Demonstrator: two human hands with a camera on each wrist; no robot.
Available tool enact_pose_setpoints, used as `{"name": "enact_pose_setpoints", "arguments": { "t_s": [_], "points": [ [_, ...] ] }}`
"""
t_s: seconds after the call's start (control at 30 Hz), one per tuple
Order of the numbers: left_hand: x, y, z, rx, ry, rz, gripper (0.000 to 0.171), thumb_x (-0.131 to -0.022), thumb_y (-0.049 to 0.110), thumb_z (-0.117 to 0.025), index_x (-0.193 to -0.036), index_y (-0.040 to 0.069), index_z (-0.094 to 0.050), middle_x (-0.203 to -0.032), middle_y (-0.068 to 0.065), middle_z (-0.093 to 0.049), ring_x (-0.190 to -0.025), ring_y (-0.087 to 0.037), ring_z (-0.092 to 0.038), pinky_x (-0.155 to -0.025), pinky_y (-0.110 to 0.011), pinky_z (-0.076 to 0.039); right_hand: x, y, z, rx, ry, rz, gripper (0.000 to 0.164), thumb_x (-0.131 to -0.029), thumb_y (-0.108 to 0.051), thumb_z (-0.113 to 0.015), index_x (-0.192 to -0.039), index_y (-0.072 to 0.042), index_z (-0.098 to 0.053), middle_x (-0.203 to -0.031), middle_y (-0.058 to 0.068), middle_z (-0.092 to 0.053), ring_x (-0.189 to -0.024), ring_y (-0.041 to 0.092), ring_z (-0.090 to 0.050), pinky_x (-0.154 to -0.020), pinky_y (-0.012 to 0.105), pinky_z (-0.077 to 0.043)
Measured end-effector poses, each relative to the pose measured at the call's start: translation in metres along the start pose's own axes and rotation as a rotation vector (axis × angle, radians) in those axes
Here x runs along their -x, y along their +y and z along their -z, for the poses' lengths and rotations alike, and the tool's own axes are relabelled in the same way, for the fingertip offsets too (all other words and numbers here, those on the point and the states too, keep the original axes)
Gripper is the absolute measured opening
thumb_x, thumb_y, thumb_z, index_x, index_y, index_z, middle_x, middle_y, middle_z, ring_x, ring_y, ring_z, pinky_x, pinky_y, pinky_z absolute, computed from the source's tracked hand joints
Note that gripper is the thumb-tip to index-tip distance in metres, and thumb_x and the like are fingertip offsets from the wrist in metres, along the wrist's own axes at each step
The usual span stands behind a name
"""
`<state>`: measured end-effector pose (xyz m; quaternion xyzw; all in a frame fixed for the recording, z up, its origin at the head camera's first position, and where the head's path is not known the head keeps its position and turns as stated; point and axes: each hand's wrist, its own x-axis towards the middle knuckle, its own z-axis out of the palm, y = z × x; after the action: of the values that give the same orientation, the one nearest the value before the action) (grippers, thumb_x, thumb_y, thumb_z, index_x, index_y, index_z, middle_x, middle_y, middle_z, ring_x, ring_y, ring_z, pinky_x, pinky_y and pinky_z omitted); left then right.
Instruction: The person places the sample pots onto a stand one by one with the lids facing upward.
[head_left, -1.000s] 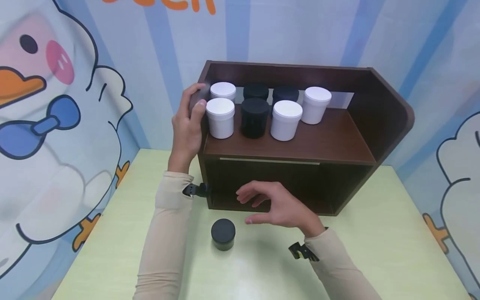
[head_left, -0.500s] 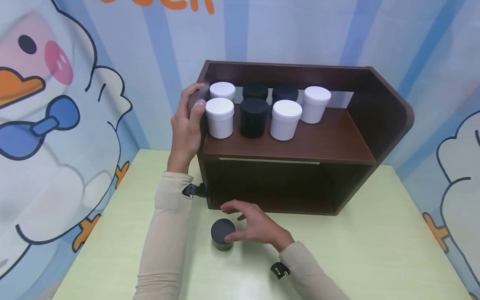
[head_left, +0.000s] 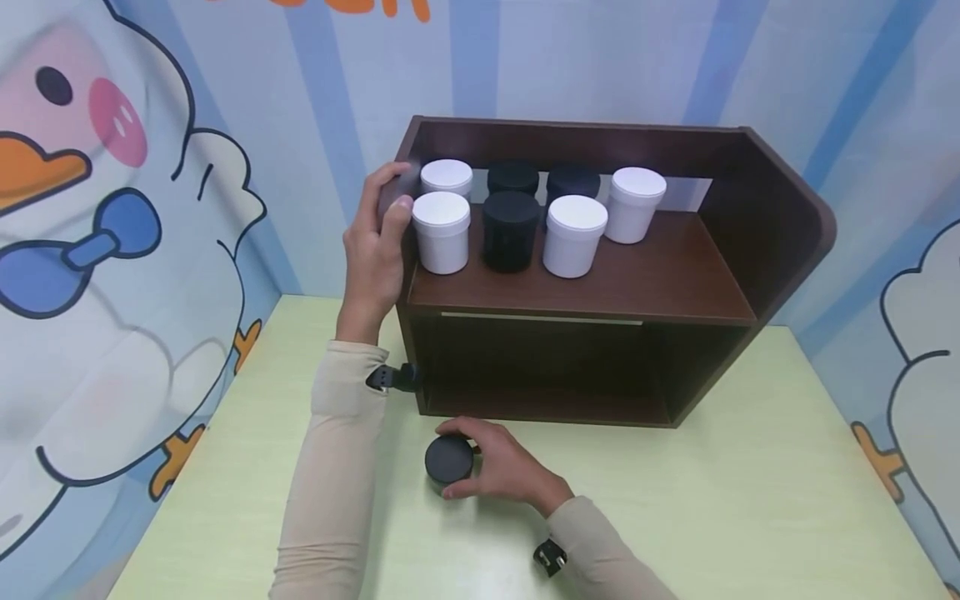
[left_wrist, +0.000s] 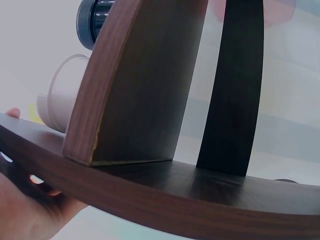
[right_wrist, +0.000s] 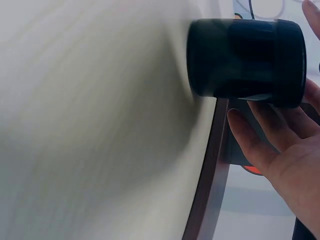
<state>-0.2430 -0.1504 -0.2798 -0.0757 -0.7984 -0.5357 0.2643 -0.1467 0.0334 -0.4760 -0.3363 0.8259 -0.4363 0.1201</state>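
Note:
A small black lidded jar (head_left: 448,460) stands upright on the table in front of the shelf. My right hand (head_left: 510,468) is around it, thumb on the near side and index finger on the far side. In the right wrist view the black jar (right_wrist: 245,62) lies between the thumb tip and the fingers (right_wrist: 247,137). My left hand (head_left: 375,242) grips the left side panel of the dark brown shelf unit (head_left: 581,318), thumb on the front edge. The left wrist view shows that panel (left_wrist: 150,192) with part of the hand below it.
On the upper board stand white jars, such as the front left one (head_left: 442,233), and black jars, such as the front black one (head_left: 510,233). The lower compartment (head_left: 540,358) faces the pale table (head_left: 750,500). A cartoon-printed curtain (head_left: 600,58) hangs behind.
My right hand has come left and down from before the lower compartment to the black jar, and its thumb and fingers have closed in around it. The left hand has stayed put.

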Motion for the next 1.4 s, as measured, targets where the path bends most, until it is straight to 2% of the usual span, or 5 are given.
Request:
{"name": "enact_pose_setpoints", "arguments": {
  "t_s": [0.3, 0.6, 0.93, 1.4],
  "points": [
    [0.0, 0.002, -0.001, -0.006, -0.003, 0.002, 0.052, -0.091, 0.056, -0.042, -0.139, 0.039, -0.049, -0.151, -0.003, -0.05, -0.127, -0.025, -0.052, -0.106, -0.054, -0.042, -0.001, 0.005, -0.007, 0.018, 0.014, -0.023, 0.076, -0.069, -0.024, -0.092, -0.136, -0.015, -0.057, -0.13, -0.001, -0.067, -0.116, 0.015, -0.062, -0.104, 0.038, -0.047],
    [-0.001, 0.002, 0.0, -0.009, 0.002, 0.003, 0.052, -0.091, 0.056, -0.042, -0.14, 0.038, -0.049, -0.15, -0.004, -0.051, -0.126, -0.026, -0.053, -0.105, -0.054, -0.043, 0.0, 0.008, -0.012, -0.031, 0.025, -0.062, 0.075, -0.07, -0.021, -0.091, -0.137, -0.015, -0.056, -0.13, 0.0, -0.067, -0.116, 0.018, -0.062, -0.105, 0.041, -0.046],
    [-0.002, 0.003, 0.0, 0.0, 0.001, 0.006, 0.051, -0.091, 0.056, -0.042, -0.139, 0.04, -0.049, -0.151, -0.001, -0.049, -0.128, -0.024, -0.052, -0.107, -0.054, -0.042, 0.0, 0.011, -0.015, -0.145, 0.036, -0.087, 0.074, -0.07, -0.019, -0.091, -0.136, -0.016, -0.057, -0.128, 0.0, -0.068, -0.117, 0.019, -0.063, -0.105, 0.043, -0.045],
    [-0.001, 0.001, -0.001, 0.013, 0.004, 0.006, 0.052, -0.091, 0.056, -0.043, -0.139, 0.038, -0.05, -0.151, -0.002, -0.05, -0.126, -0.024, -0.053, -0.106, -0.054, -0.043, 0.0, 0.015, -0.017, -0.158, 0.045, -0.084, 0.073, -0.068, -0.022, -0.093, -0.133, -0.016, -0.06, -0.126, -0.001, -0.069, -0.116, 0.019, -0.065, -0.104, 0.042, -0.047]
  ]
}}
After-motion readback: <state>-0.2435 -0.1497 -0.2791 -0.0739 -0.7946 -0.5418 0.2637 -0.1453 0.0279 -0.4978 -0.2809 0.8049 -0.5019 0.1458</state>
